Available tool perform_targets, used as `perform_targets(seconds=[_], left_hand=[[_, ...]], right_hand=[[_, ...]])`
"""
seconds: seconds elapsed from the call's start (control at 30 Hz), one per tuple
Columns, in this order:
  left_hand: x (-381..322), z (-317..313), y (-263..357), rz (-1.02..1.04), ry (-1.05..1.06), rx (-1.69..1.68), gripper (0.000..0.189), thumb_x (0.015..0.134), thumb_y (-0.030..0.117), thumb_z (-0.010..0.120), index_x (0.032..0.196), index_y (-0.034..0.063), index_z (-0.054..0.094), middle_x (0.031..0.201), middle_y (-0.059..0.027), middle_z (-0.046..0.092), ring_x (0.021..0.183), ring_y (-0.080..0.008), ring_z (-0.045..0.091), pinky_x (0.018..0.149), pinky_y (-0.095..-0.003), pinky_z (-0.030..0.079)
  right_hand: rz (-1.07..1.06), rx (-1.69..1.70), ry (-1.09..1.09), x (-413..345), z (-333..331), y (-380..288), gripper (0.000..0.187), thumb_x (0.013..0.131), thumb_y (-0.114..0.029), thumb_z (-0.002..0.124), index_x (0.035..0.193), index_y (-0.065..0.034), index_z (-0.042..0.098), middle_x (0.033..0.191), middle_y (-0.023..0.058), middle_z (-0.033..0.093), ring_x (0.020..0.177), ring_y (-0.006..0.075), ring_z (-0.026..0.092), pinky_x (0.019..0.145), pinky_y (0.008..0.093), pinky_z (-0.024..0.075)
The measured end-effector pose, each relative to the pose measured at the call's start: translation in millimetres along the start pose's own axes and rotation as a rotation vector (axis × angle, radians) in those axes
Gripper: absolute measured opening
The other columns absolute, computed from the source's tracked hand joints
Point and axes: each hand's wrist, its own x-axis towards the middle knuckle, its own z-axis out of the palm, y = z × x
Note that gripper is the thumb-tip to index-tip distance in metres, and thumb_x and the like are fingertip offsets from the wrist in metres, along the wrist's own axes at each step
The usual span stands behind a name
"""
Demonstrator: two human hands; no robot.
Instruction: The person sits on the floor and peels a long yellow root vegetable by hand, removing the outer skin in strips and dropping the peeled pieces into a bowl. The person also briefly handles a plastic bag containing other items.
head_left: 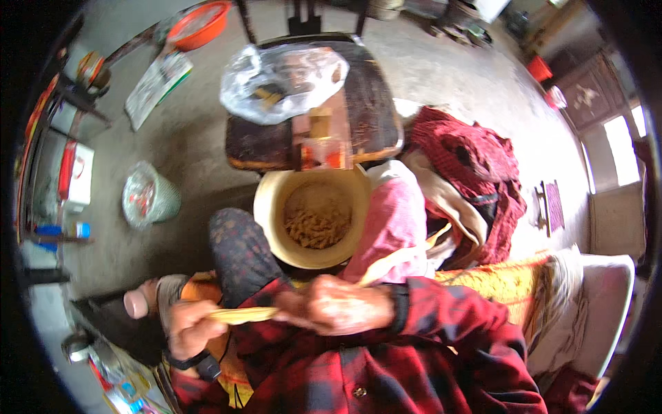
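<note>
A pale yellow twisted strip (243, 314), its material unclear, is stretched across my lap. My left hand (194, 328) grips its left end. The fingers of my right hand (344, 306) are closed on it at the other side, and a flat pale length of it rises past my wrist over the pink cloth (395, 222) on my right knee. Between my knees stands a cream-coloured tub (266, 207) with small brown pieces (318, 222) at its bottom. The hands are slightly blurred.
Beyond the tub is a dark wooden chair (372, 103) bearing a clear plastic bag (284, 83) and a wooden board (331, 124). A lined waste bin (160, 196) stands at left on the floor. Red checked cloth (476, 155) is heaped at right.
</note>
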Motion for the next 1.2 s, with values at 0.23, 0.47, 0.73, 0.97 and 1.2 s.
perform_targets(seconds=[0.23, 0.47, 0.73, 0.97, 1.2], left_hand=[[15.7, 24.2, -2.7, 0.436, 0.369, -1.039, 0.032, 0.103, 0.034, 0.042, 0.093, 0.0048, 0.050, 0.063, 0.0025, 0.043, 0.044, -0.0048, 0.028, 0.041, -0.0208, 0.023], [61.0, 82.4, 8.8, 0.394, 0.285, 0.560, 0.023, 0.089, 0.001, 0.056, 0.109, -0.0061, 0.064, 0.111, -0.0198, 0.066, 0.101, -0.0337, 0.065, 0.086, -0.0386, 0.051], [70.2, 100.5, -6.0, 0.396, 0.128, 0.741, 0.023, 0.076, -0.003, 0.067, 0.098, -0.0010, 0.062, 0.097, -0.0165, 0.062, 0.080, -0.0315, 0.064, 0.064, -0.0388, 0.054], [69.6, 108.7, -16.8, 0.596, 0.244, 0.833, 0.023, 0.072, 0.000, 0.073, 0.094, -0.0022, 0.067, 0.100, -0.0168, 0.066, 0.083, -0.0293, 0.068, 0.067, -0.0347, 0.056], [54.0, 102.9, -22.0, 0.632, 0.421, 0.669, 0.024, 0.073, 0.007, 0.080, 0.092, 0.0056, 0.065, 0.090, -0.0098, 0.068, 0.080, -0.0230, 0.068, 0.066, -0.0291, 0.055]], right_hand=[[-0.187, -0.286, 0.379, 60.7, 8.2, -16.7, 0.024, 0.096, -0.019, 0.050, 0.084, 0.0011, 0.047, 0.058, 0.0206, 0.046, 0.055, 0.0405, 0.052, 0.049, 0.0479, 0.0381], [-0.010, -0.093, 0.337, 14.0, -14.8, 9.5, 0.014, 0.091, -0.007, 0.051, 0.091, 0.0063, 0.050, 0.078, 0.0209, 0.049, 0.063, 0.0376, 0.051, 0.057, 0.0441, 0.0398], [0.497, 0.404, 0.277, -24.1, -19.9, 7.1, 0.022, 0.095, -0.017, 0.055, 0.103, 0.0030, 0.057, 0.071, 0.0161, 0.051, 0.066, 0.0228, 0.051, 0.061, 0.0351, 0.0404], [0.392, 0.194, 0.362, -21.8, -6.1, 14.3, 0.028, 0.102, -0.020, 0.039, 0.101, 0.0037, 0.055, 0.066, 0.0196, 0.049, 0.058, 0.0310, 0.052, 0.052, 0.0379, 0.0383], [0.375, 0.122, 0.409, -30.6, -10.4, 14.5, 0.023, 0.089, -0.006, 0.052, 0.110, 0.0028, 0.055, 0.079, 0.0165, 0.052, 0.061, 0.0289, 0.050, 0.056, 0.0370, 0.0405]])
